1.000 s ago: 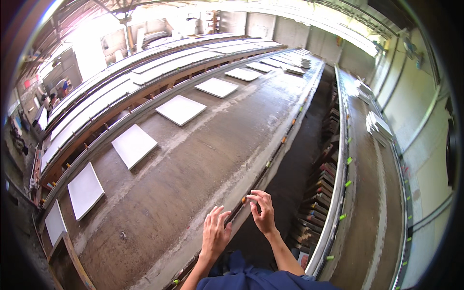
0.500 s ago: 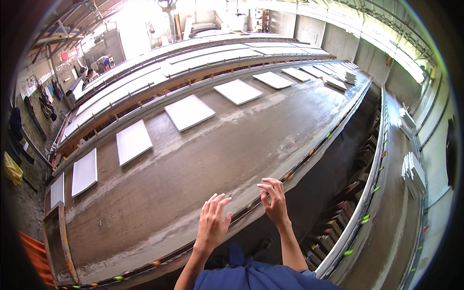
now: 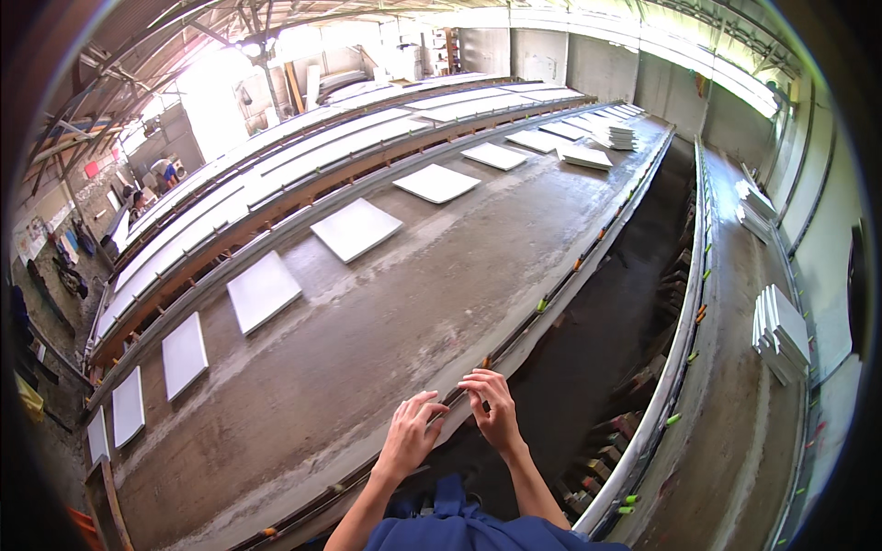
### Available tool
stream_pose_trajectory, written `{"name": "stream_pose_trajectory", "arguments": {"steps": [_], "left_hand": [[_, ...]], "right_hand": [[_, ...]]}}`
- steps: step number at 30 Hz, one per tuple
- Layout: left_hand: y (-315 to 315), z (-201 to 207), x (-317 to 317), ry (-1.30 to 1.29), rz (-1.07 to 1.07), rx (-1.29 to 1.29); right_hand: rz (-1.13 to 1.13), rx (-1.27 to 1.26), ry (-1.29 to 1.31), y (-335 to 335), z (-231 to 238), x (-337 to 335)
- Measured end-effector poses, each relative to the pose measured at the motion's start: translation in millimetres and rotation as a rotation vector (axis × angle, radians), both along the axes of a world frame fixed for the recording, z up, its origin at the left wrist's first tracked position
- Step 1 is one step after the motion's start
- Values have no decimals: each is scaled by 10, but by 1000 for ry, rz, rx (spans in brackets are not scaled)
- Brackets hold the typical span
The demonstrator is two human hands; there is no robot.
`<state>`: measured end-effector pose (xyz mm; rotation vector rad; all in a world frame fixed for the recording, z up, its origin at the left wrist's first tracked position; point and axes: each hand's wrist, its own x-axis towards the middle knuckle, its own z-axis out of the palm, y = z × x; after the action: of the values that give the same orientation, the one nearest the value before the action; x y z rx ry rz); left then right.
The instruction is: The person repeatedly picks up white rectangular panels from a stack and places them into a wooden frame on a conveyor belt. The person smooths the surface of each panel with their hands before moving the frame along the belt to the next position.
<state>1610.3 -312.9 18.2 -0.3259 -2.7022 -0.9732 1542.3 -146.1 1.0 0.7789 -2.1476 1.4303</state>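
**Two hands at the metal edge rail of a long casting bed**

The person looks down on a very long grey concrete bed (image 3: 386, 312) that runs away toward the far end of the hall. Both forearms come in from the lower edge, over a blue garment (image 3: 469, 531).

The left hand (image 3: 409, 438) is open, with the fingers spread and a little bent. It hovers just above the near edge of the bed and holds nothing. I cannot tell if the fingertips touch the surface.

The right hand (image 3: 494, 409) is just beside it, the two hands near but apart. Its fingers are curled, and thumb and forefinger come close together at the metal edge rail (image 3: 551, 298) that borders the bed on this side. It looks like a pinch on the rail or on a small part of it, but what is between the fingertips is too small to see.

Small orange and green clips (image 3: 542, 303) sit along this rail at intervals. On the bed lie white square panels (image 3: 356, 228) in a row, flat and well apart from the hands. To the right of the rail there is a dark trench (image 3: 597, 367), and beyond it a second bed (image 3: 735, 367) with stacks of white panels (image 3: 781, 332).
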Motion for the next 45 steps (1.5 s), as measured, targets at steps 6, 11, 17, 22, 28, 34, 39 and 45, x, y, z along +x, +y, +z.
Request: {"name": "stream_pose_trajectory", "arguments": {"steps": [6,11,17,22,28,34,39,45], "left_hand": [[404,-30,-744,-83,-24,113],[697,12,-1395,-16,22,64],[972,145,-2187,34,98,95],[1354,170,-2736,30,136,119],[1983,210,-3517,51,165,196],[2923,383,-4538,39,217,195],[3657,353,-5436,37,213,186],[4208,259,-6264,-53,175,174]], "right_hand": [[-21,26,-12,389,-164,-786],[119,131,-1,665,-90,-1612],[138,174,12,984,111,-2486],[163,203,3,1380,144,-3102],[159,61,-22,2034,210,-4011],[167,-21,-54,3028,263,-5008],[145,-58,-106,3820,261,-5744],[86,-88,-112,4430,163,-6483]]}}
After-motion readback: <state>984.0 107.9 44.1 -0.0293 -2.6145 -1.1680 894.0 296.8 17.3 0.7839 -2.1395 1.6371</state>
